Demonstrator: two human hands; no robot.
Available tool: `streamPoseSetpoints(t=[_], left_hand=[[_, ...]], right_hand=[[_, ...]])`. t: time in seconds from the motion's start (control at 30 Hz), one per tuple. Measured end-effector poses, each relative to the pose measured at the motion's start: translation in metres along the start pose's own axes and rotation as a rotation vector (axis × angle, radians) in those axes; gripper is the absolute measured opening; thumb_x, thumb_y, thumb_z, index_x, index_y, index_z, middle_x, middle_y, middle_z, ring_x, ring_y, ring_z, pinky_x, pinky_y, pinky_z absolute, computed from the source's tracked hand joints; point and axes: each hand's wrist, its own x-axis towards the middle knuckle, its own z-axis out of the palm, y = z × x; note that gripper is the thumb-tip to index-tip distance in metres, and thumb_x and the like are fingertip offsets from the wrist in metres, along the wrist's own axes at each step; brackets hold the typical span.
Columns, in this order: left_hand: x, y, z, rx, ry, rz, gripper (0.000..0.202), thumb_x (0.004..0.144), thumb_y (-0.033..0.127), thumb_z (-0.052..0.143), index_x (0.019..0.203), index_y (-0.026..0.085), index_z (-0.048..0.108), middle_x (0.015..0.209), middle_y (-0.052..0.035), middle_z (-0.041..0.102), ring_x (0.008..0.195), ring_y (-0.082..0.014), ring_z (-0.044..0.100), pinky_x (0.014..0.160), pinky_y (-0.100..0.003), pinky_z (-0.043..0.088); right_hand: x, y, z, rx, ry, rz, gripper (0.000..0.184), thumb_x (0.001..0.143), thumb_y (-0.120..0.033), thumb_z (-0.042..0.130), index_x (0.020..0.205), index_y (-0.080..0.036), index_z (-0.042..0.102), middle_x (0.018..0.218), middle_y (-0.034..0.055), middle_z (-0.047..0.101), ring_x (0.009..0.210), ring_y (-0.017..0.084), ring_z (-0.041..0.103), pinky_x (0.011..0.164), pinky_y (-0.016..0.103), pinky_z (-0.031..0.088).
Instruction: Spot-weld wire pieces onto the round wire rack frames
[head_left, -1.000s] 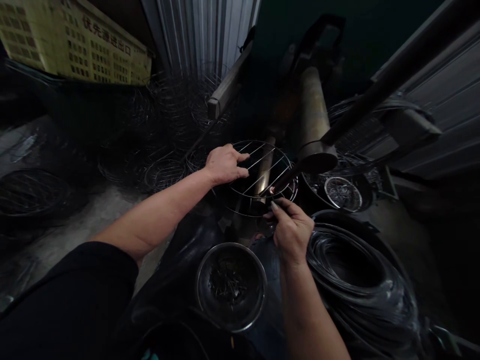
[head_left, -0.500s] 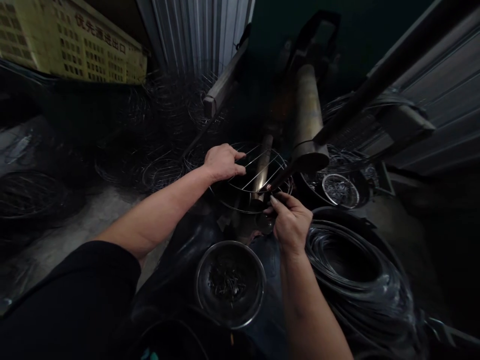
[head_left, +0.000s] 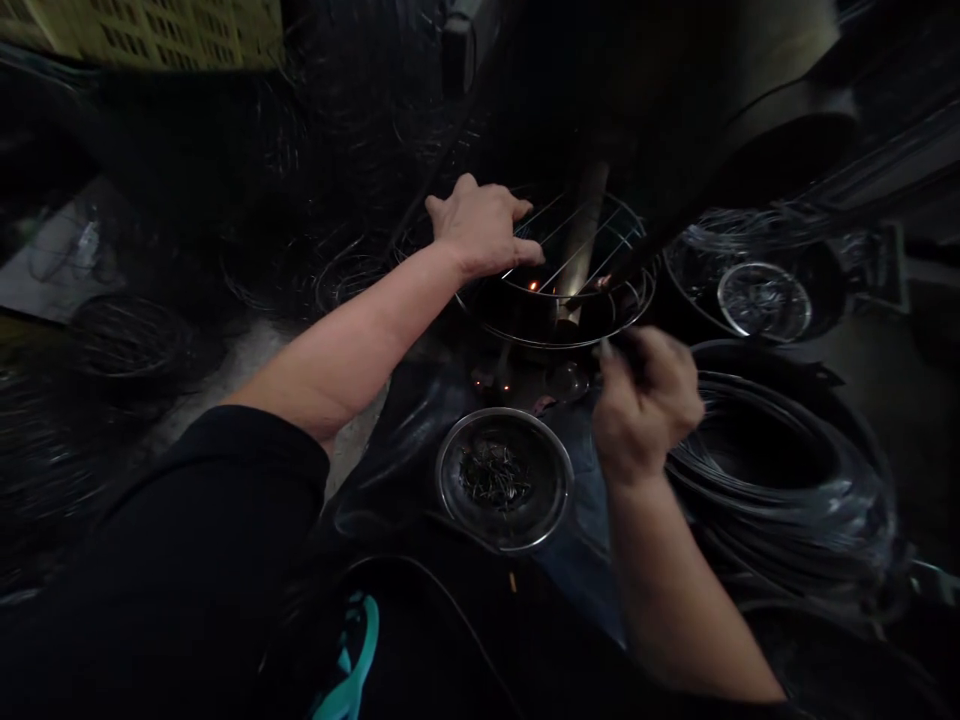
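Observation:
My left hand (head_left: 484,230) lies palm down with its fingers spread at the left side of a round wire rack (head_left: 555,345). Whether its fingertips press on the wires I cannot tell. The rack has parallel thin rods across a ring and sits around an upright metal post (head_left: 581,250). My right hand (head_left: 645,405), blurred, is closed in a pinch just right of and below the rack's near rim, apart from it. What it pinches is too small and smeared to name. Below the rack, a steel bowl (head_left: 448,490) holds several short metal wire pieces (head_left: 495,478).
A thick metal cylinder (head_left: 787,130) looms at upper right. On the right lie a coil of wire (head_left: 705,475) and a tub with a round metal ring (head_left: 765,300). Orange sparks glow near the rack. A yellow crate (head_left: 165,35) stands upper left; a turquoise handle (head_left: 364,660) shows at bottom.
My right hand has drawn back from the rack's near rim. Orange sparks have appeared under the rack and above the bowl. The view has tilted down and shifted left.

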Motion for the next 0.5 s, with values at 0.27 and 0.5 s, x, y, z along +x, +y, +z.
streamPoseSetpoints(t=[0.27,0.5], left_hand=[[-0.006,0.001,-0.004,-0.095,-0.028,-0.116,0.067,0.059,0.057,0.075,0.118,0.025,0.066,0.123,-0.0084,0.062,0.130,-0.0369,0.036,0.108,-0.062,0.016],[-0.011,-0.005,-0.007,-0.256,-0.131,-0.059,0.077,0.061,0.049,0.075,0.132,0.027,0.054,0.131,-0.0070,0.059,0.130,-0.0371,0.043,0.109,-0.056,0.023]], right_hand=[[-0.103,0.006,0.021,-0.832,-1.019,0.091,0.028,0.081,-0.011,0.047,0.091,-0.012,0.073,0.103,0.0154,0.065,0.098,0.025,0.063,0.074,0.029,0.048],[-0.110,0.009,0.019,-0.805,-1.156,0.180,0.029,0.084,-0.011,0.044,0.091,-0.015,0.072,0.106,0.0104,0.066,0.093,0.020,0.067,0.071,0.026,0.046]])
